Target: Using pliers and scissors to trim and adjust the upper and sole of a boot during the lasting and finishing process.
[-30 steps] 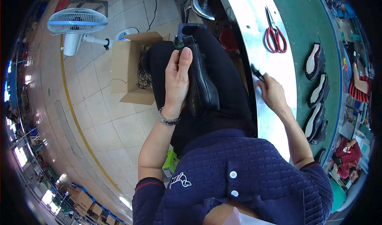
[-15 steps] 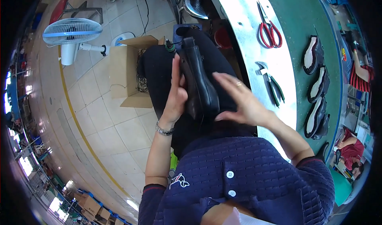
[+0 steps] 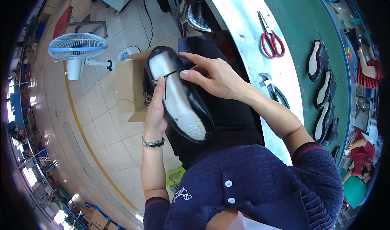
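A black leather shoe, with no outsole, lies tilted over my lap with its pale bottom facing up. Thin dark strips cross this bottom near its middle. My left hand is closed on the shoe's left side, thumb against the edge of the bottom and the other fingers hidden beneath. On the opposite side, my right hand has its thumb and forefinger at the shoe's black side, gripping it. What the right hand's remaining fingers touch is hidden.
Right of me, a pale metal bench top bears red-handled scissors and pincers with dark green handles. Several similar shoes rest on the green surface beyond. An open cardboard box and a fan stand at left.
The shoe has turned from its side to bottom up and shifted left. My right hand has moved up and left from beside it onto its edge; my left hand has moved slightly down and left.
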Available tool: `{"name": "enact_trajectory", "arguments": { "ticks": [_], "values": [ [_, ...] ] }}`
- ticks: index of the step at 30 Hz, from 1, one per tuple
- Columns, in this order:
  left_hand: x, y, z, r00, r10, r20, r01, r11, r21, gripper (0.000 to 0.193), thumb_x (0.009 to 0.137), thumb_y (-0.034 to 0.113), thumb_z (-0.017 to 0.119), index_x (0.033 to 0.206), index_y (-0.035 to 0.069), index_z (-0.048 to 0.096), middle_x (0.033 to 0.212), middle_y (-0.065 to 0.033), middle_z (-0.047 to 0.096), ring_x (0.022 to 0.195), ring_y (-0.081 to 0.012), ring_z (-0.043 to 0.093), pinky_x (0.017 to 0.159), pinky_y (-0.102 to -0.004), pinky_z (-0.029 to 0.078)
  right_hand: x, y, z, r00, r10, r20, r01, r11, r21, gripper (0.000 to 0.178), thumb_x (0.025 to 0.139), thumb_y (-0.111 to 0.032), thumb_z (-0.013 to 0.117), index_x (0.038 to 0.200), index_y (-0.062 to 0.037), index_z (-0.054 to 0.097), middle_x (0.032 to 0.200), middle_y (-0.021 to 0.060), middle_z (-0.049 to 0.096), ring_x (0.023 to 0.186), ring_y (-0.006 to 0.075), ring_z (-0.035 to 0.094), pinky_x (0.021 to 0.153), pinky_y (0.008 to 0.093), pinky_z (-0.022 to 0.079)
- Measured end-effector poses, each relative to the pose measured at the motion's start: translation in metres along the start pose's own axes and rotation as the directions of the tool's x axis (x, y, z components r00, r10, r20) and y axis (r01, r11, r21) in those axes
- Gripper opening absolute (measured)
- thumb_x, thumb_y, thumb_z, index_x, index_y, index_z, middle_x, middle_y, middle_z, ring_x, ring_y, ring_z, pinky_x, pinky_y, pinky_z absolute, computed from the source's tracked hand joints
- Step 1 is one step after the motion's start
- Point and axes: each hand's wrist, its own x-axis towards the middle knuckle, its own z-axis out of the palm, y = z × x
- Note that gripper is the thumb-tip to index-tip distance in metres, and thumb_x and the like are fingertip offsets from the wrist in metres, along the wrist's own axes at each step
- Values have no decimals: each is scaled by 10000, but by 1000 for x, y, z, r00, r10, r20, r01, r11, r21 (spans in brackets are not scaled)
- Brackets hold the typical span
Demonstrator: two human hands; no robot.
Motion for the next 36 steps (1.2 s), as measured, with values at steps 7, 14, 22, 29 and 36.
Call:
{"name": "enact_trajectory", "arguments": {
  "ticks": [7,14,22,29,36],
  "values": [
    [17,18,-8,999,45,9,-45,999,29,530,997,428,490,1375,57,469,1291,-45,559,1147,-128,535,993,-293,422,-20,135,-85,779,-135,-612,-280,798,-533,432,866,-265,669,1198,5,606,1092,209,649,959,322,644,835,401,505],
    [36,7,-13,999,-5,-32,8,995,100,657,968,495,516,1414,22,418,1350,-51,509,1229,-133,454,1060,-276,327,-44,190,-134,778,11,-628,-482,652,-585,466,852,-235,683,1204,46,564,1024,235,627,914,348,629,817,414,496],
    [16,13,5,706,708,-35,-417,454,787,633,900,395,656,1376,23,469,1367,-211,483,1206,-279,531,992,-368,425,-60,93,-91,850,524,-46,-360,643,676,516,763,-263,767,1150,-5,544,853,47,590,691,113,553,596,239,437],
    [33,5,21,482,875,44,-355,149,923,249,880,208,689,1069,46,679,1217,-125,586,930,-248,627,793,-340,496,-83,9,-28,846,104,523,-504,476,721,785,725,-525,802,1224,-12,482,771,-39,502,636,38,505,532,167,384],
    [36,-4,32,340,940,40,-363,91,927,84,925,109,603,929,31,633,1065,-98,594,829,-245,614,659,-339,491,-81,-29,-10,817,282,503,-571,514,640,653,922,-669,417,1034,-36,535,694,-39,467,567,63,482,486,197,408]
  ]
}}
